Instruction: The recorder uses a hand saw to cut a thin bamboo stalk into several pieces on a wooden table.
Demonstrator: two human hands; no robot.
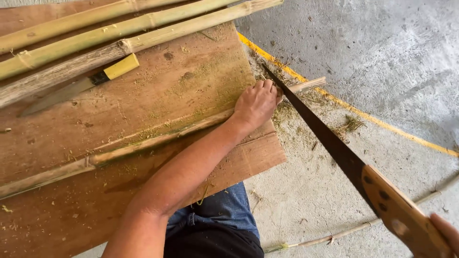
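head view: left hand (256, 102) clamps the stiff, light bamboo pole (143, 143) near its end; right hand (447, 229), fingers wrapped, grips the handsaw (330, 138) handle.

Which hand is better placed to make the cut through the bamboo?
Probably the right hand: it grips the saw, whose blade lies across the bamboo beside the left hand pinning it down.

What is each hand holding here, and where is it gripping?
Left hand presses the bamboo pole near its overhanging end. Right hand grips the handsaw by its wooden handle.
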